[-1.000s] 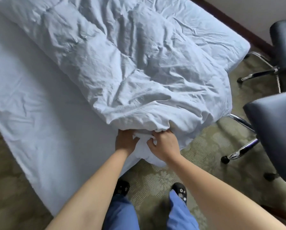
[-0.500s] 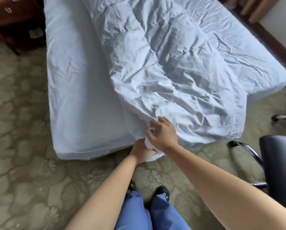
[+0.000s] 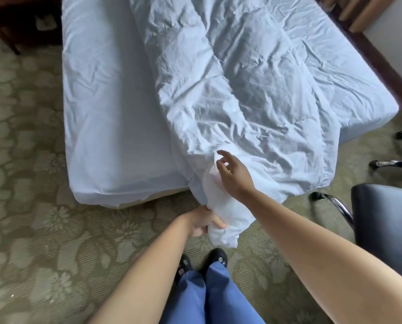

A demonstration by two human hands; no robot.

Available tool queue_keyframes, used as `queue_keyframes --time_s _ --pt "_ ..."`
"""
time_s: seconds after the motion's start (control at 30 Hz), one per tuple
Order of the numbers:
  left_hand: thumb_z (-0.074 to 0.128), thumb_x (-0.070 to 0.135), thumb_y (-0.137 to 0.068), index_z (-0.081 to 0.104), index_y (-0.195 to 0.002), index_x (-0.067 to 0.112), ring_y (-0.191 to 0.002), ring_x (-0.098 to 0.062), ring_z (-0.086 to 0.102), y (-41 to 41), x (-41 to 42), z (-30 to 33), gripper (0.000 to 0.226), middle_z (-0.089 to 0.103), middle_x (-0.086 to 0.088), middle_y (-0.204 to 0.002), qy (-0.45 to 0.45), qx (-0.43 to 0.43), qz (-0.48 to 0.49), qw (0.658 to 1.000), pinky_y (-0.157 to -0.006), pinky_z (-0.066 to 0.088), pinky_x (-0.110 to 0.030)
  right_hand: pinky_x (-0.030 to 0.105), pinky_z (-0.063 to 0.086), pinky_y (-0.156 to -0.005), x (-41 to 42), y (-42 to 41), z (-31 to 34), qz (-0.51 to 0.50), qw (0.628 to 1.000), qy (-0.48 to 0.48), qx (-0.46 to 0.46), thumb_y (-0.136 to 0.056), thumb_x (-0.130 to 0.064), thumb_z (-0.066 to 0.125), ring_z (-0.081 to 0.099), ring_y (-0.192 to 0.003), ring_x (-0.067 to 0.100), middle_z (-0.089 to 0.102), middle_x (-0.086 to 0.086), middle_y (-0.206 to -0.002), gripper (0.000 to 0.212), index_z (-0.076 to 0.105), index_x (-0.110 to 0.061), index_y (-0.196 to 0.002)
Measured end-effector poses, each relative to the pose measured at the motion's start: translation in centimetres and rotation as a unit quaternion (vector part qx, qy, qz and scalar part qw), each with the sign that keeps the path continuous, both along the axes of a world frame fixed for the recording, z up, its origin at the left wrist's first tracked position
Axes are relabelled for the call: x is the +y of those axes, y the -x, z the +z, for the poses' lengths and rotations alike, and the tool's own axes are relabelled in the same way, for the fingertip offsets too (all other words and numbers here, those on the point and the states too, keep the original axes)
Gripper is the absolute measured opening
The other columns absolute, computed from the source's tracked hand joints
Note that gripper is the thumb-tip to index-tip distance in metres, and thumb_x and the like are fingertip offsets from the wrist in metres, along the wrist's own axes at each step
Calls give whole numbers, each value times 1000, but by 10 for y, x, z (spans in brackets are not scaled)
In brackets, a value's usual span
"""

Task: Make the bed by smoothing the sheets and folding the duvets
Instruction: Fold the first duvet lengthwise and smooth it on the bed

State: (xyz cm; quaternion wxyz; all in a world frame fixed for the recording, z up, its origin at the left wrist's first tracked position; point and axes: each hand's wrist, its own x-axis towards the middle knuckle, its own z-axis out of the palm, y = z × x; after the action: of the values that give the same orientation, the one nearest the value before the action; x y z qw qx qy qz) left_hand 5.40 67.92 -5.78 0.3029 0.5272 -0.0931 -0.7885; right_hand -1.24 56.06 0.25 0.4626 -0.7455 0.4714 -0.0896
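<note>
The head of the bed point(image 3: 116, 113) is cut off at the top. The rumpled duvet point(image 3: 242, 90) lies across it, one corner hanging past the foot. The left hand point(image 3: 203, 222) grips that corner, fingers partly hidden; the right hand point(image 3: 234, 173) hovers above, fingers loosely spread.

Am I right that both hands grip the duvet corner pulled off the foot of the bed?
Not quite. Only the left hand grips the duvet corner, which hangs off the foot of the bed. The right hand is open, fingers spread above the fabric, as the head view shows.
</note>
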Motion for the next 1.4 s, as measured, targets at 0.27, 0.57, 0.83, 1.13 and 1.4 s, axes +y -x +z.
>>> queue_keyframes --time_s 0.27,0.57,0.83,1.13,1.4 --pt "64 -7 -59 59 -116 5 -93 -23 65 9 27 -11 58 68 -10 -101 -14 27 40 999 -88 53 -40 36 26 -110 28 29 -29 135 972 106 159 -98 -32 42 30 -137 21 36 -6 -150 43 42 -30 -141" --pt "49 -23 -77 64 -111 -3 -86 -28 67 39 47 -24 42 67 -18 -102 -45 48 179 982 -73 56 -36 28 35 -100 54 49 -34 118 992 49 3 -98 -17 41 48 -121 15 54 0 -137 38 56 -17 -132" --pt "45 -18 -85 35 -147 18 -121 -34 52 62 56 -70 73 38 -16 -147 -184 -284 181 923 -91 48 -39 22 42 -78 54 137 -85 114 957 -196 181 -96 -22 50 58 -100 19 61 8 -129 36 59 -15 -130" --pt "63 4 -86 38 -145 20 -126 -22 46 49 1 -33 66 42 -6 -145 -119 -277 271 914 -95 41 -32 21 43 -56 1 133 -65 87 968 -156 178 -96 -21 44 57 -71 16 61 10 -124 39 53 -17 -134" --pt "77 17 -78 11 -152 27 -138 -24 33 -26 -48 -64 100 24 -2 -156 -116 -295 328 890 -103 33 -35 27 47 -61 -33 65 -85 100 962 -184 176 -98 -20 43 56 -69 14 53 4 -138 41 46 -19 -140"
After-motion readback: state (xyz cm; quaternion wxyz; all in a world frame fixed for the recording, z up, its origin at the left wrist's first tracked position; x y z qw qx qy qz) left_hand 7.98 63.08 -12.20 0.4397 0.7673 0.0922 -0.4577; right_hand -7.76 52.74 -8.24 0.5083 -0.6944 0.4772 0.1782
